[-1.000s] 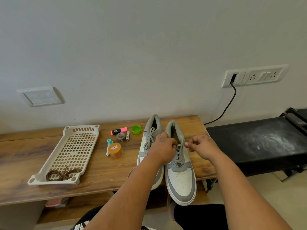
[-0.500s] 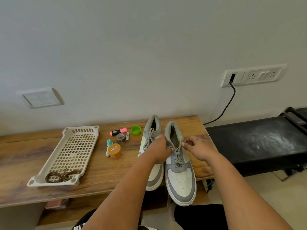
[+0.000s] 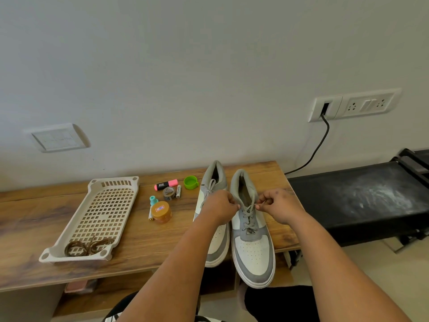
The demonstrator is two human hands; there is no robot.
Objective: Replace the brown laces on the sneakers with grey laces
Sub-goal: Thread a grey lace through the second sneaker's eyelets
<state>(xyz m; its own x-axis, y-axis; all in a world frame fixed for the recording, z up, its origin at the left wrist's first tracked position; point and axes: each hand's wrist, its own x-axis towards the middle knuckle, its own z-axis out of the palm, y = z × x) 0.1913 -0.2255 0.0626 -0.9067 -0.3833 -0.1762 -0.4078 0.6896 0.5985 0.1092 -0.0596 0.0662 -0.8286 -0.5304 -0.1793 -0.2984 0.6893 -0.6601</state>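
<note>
Two grey-and-white leather sneakers [image 3: 253,256] with grey laces [image 3: 248,217] stand side by side on the wooden counter [image 3: 144,242]; coiled brown laces [image 3: 87,247] lie in the beige perforated plastic tray [image 3: 102,212].

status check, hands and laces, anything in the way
Left hand and right hand each pinch a grey lace end. Brown laces in tray. Nothing blocking.

A room in a home: plain painted wall [image 3: 185,66] with a switch-and-socket plate [image 3: 355,105], a wooden worktop [image 3: 144,242] against it, treadmill [image 3: 362,196] at right, tiled floor [image 3: 383,270].
</note>
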